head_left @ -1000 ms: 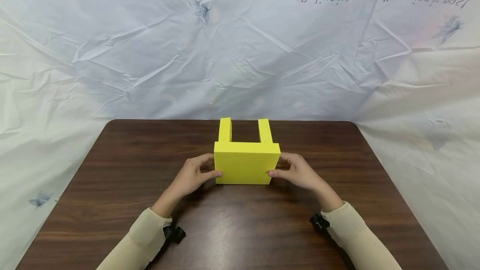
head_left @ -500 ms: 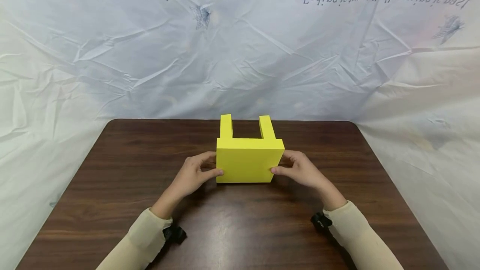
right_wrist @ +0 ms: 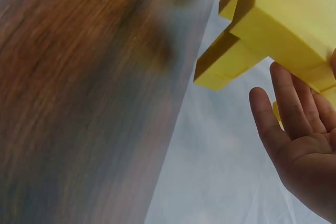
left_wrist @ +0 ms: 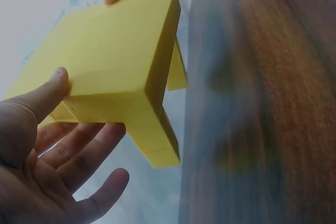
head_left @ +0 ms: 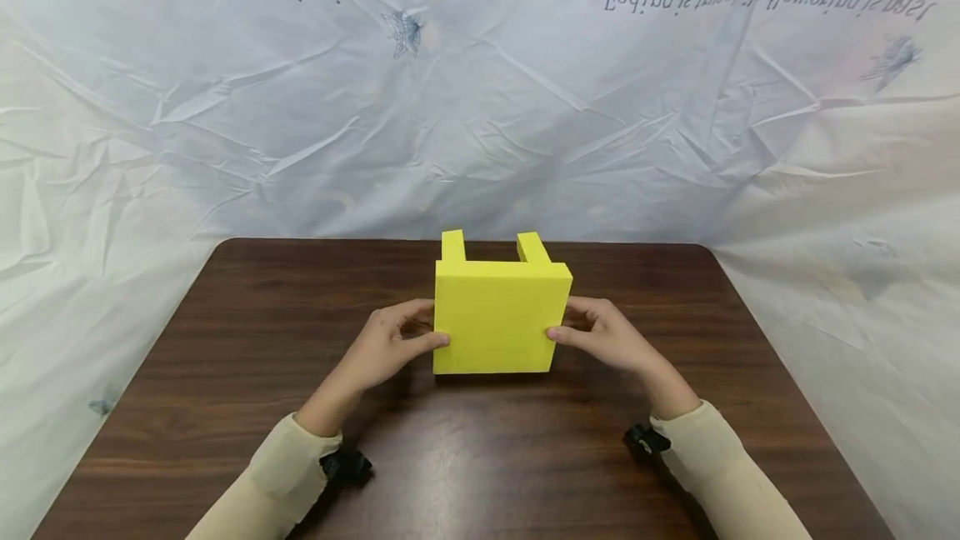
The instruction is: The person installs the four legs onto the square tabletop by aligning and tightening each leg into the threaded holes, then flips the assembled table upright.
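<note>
A small yellow stool [head_left: 498,323] with a square top is held on its side in the head view, its flat top facing me and its legs pointing away. My left hand [head_left: 390,344] grips its left edge, with the thumb on the top face and the fingers behind. Opposite it, my right hand [head_left: 611,336] pinches the right edge the same way. In the left wrist view the stool [left_wrist: 110,51] hangs apart from its reflection in the tabletop. Two stubby legs show there, and the left hand's fingers [left_wrist: 84,156] reach under the top.
The dark wood-grain table [head_left: 465,457] has rounded far corners and a glossy surface. White crinkled sheeting [head_left: 480,107] with printed lettering hangs behind it and at both sides. Black wrist straps [head_left: 347,467] sit at the cuffs of both pale sleeves.
The stool has tipped, so more of its square top faces me and its legs look shorter. It has shifted slightly right, both hands keeping their hold.
</note>
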`<act>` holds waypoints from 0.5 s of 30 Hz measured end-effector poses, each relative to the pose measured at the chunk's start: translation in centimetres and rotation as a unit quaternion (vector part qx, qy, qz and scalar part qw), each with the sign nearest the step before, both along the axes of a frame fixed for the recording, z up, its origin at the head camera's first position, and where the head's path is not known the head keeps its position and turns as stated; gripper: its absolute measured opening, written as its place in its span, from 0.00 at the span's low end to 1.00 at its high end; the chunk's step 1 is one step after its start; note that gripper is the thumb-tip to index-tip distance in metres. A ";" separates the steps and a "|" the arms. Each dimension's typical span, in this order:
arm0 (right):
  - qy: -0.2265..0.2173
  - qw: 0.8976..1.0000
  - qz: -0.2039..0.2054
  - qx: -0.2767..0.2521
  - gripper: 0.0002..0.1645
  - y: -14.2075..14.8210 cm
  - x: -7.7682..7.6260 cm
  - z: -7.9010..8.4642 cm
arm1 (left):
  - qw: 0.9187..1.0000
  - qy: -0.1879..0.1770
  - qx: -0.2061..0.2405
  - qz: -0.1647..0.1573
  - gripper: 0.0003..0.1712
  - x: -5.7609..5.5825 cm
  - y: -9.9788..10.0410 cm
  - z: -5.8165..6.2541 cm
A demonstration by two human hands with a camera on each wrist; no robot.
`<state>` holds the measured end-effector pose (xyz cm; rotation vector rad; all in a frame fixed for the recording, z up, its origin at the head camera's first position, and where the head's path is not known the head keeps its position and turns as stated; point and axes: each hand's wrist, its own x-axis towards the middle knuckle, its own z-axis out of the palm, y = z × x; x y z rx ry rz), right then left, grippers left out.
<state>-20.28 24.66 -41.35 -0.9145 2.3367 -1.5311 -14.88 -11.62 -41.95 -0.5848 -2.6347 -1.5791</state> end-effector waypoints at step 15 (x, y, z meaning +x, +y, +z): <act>-0.030 0.998 0.035 -0.039 0.25 0.5 0.5 0.6 | 0.999 -0.027 0.023 -0.006 0.26 0.7 0.2 0.6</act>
